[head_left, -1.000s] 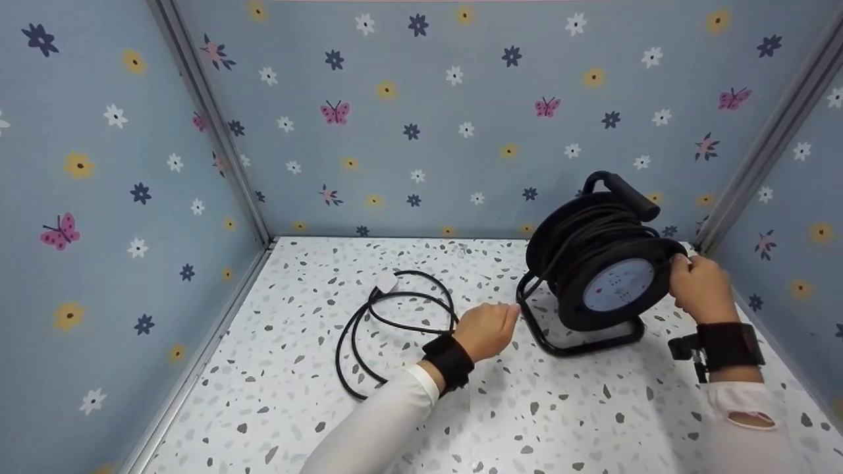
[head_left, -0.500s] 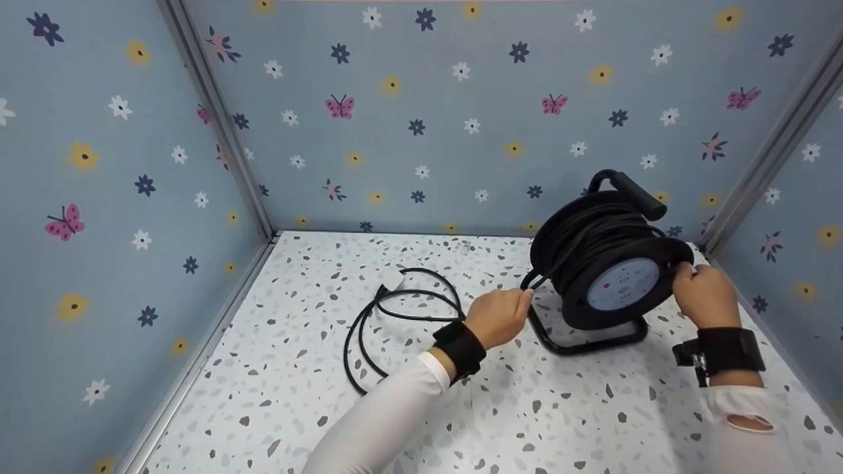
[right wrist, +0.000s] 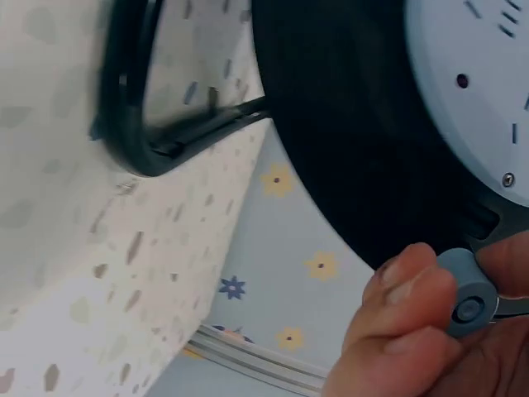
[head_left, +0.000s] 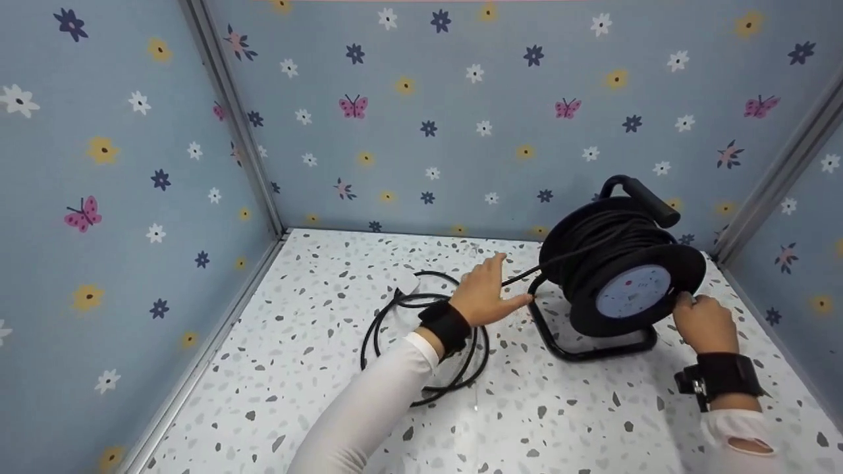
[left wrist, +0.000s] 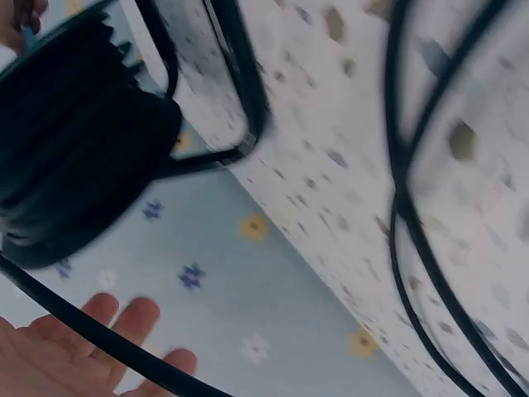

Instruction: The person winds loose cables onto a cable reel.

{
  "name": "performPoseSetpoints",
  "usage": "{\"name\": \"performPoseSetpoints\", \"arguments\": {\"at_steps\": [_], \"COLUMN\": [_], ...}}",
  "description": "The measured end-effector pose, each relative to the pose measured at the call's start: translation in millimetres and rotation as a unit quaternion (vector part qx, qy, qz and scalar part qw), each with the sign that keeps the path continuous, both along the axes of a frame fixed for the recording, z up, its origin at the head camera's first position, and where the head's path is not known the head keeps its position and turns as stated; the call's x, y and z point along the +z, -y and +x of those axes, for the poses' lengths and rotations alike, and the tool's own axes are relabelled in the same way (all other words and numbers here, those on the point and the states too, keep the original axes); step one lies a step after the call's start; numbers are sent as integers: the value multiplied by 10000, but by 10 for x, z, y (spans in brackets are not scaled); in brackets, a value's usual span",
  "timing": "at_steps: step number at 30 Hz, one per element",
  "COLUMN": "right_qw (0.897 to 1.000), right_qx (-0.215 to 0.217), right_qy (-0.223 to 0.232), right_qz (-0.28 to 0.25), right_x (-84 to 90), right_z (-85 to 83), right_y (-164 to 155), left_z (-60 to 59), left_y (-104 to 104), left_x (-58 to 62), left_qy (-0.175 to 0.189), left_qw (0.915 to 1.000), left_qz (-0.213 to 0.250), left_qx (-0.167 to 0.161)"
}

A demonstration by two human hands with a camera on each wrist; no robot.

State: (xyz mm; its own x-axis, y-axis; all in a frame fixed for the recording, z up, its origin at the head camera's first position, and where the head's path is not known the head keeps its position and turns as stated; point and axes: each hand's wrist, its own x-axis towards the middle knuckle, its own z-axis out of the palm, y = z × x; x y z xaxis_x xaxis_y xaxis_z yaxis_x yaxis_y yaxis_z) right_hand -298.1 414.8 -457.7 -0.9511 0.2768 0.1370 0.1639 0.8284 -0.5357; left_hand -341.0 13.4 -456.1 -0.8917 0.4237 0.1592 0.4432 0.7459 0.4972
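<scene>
A black cable reel [head_left: 619, 263] stands in its metal frame [head_left: 579, 349] at the back right of the speckled table [head_left: 296, 395]. My right hand [head_left: 701, 319] pinches the grey-blue crank knob [right wrist: 467, 294] at the lower right of the reel's pale face [right wrist: 488, 91]. My left hand [head_left: 492, 289] is just left of the reel with its fingers straight. The black cable [left wrist: 83, 327] runs across its palm [left wrist: 41, 360] toward the drum [left wrist: 74, 157]. Loose loops of the cable [head_left: 421, 349] lie under my left wrist, ending in a white plug [head_left: 408, 282].
Blue walls with flowers and butterflies enclose the table on the left [head_left: 99, 230], back [head_left: 461, 131] and right [head_left: 810, 263]. The reel's carry handle [head_left: 649, 194] sticks up near the back right corner.
My left hand has risen toward the back and opened its fingers under the cable. The loose loops have slid right. My right hand has moved down round the reel's rim with the knob.
</scene>
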Motion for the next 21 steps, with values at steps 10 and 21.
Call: {"name": "performPoseSetpoints", "arguments": {"at_steps": [10,21], "right_qw": [9940,9813], "right_qx": [610,1305], "right_qy": [901,1402], "right_qz": [-124,167], "right_x": [-185,-351], "right_z": [19,50], "right_y": [32,366], "left_z": [-220,-433], "left_y": [671,1198], "left_x": [-448,-348], "left_qy": [1,-1259], "left_qw": [9873,9905], "left_qz": [-1469,-242], "left_qx": [606,493]}}
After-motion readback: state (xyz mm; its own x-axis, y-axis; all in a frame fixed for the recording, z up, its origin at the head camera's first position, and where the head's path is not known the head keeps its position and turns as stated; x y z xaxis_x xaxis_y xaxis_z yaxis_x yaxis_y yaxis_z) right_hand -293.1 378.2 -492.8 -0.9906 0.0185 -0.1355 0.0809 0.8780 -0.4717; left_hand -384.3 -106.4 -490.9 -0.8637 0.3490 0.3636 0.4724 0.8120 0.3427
